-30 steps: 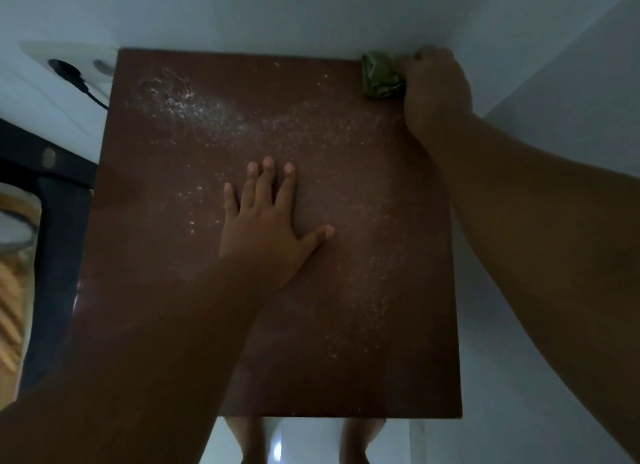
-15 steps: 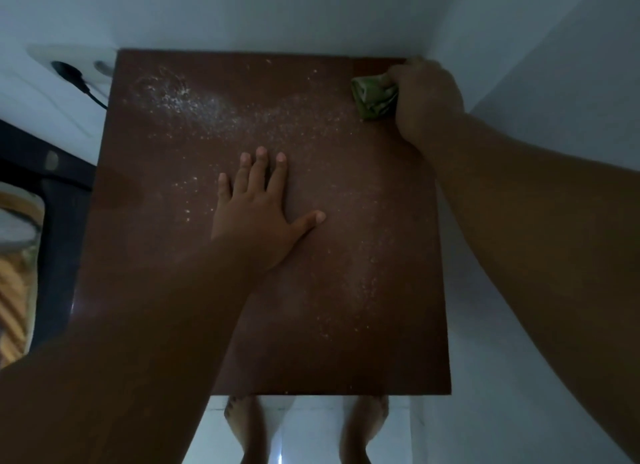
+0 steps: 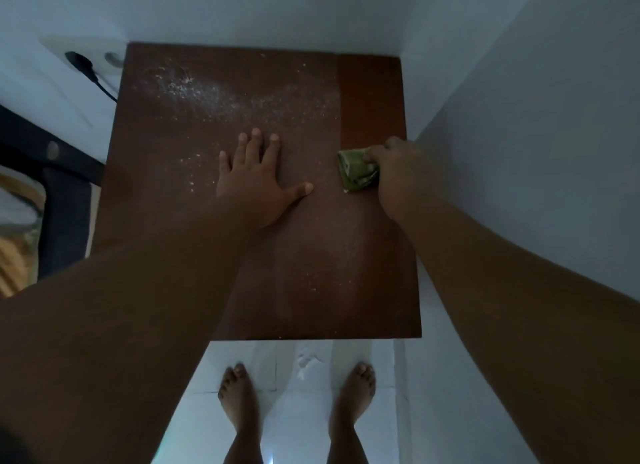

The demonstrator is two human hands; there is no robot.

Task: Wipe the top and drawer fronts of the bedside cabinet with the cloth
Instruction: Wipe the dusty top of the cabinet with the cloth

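Dragged from the far right corner toward the near edge, leaving a clean, darker strip behind: folded green cloth, now mid-way along the right side of the cabinet top. Gripped in the right hand, fingers closed over its right edge. Left hand flat, fingers spread, beside it. White dust far left. Wall socket, pale walls, tiled floor, bare feet.

Wall socket (black plug in), white walls.
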